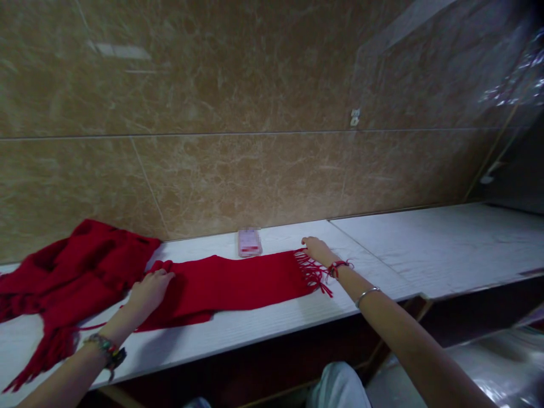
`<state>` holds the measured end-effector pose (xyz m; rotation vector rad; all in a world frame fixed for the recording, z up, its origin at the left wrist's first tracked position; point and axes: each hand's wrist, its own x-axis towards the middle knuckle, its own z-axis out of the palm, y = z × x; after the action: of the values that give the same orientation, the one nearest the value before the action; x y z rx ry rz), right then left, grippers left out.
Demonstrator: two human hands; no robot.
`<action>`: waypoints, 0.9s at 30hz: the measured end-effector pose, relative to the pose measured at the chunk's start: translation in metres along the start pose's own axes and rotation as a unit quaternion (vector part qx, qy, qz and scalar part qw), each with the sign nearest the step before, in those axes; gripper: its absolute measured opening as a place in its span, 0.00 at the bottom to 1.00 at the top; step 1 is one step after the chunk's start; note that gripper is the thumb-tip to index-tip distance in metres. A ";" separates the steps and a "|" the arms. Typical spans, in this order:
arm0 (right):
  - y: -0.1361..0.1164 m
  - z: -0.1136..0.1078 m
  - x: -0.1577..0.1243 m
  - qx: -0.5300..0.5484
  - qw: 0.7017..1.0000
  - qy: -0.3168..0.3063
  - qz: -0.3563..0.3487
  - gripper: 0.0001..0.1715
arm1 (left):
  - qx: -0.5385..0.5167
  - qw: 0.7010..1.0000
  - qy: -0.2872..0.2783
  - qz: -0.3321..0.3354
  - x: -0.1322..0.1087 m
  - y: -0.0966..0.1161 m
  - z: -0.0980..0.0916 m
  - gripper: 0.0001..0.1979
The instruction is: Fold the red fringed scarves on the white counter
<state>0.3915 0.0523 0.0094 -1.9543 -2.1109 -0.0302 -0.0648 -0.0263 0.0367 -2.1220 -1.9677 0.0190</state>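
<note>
A red scarf (250,280) lies lengthwise on the white tabletop, partly doubled over toward its left end. My left hand (148,292) is closed on the bunched cloth at that end. At the other end, my right hand (318,251) is closed at the far corner, where the fringe (312,272) starts; its fingertips are partly hidden. The fringe strands spread loosely below that hand. Left of my left wrist is a crumpled heap of red cloth (80,266), with fringe hanging toward the front edge.
A small clear pack with a pinkish label (249,242) sits behind the scarf, near the wall. The white tabletop (408,243) runs right along a brown marble-patterned wall (238,181). Dark open space lies under its front edge. Shiny plastic wrapping (505,362) shows at lower right.
</note>
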 end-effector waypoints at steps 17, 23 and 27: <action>0.059 -0.021 -0.035 -0.137 0.966 -0.100 -0.196 0.13 | -0.146 0.974 -0.036 0.167 0.049 0.222 0.025 0.26; 0.035 -0.029 -0.063 0.027 0.958 -0.005 -0.285 0.13 | -0.148 0.973 -0.055 0.167 0.054 0.216 0.025 0.26; -0.010 -0.011 -0.077 0.037 0.912 -0.066 -0.404 0.10 | -0.153 0.972 -0.058 0.171 0.054 0.217 0.023 0.26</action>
<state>0.3881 -0.0262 0.0060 -0.9370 -2.8034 0.0258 0.1483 0.0183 -0.0177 -2.6952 -1.7298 -0.1065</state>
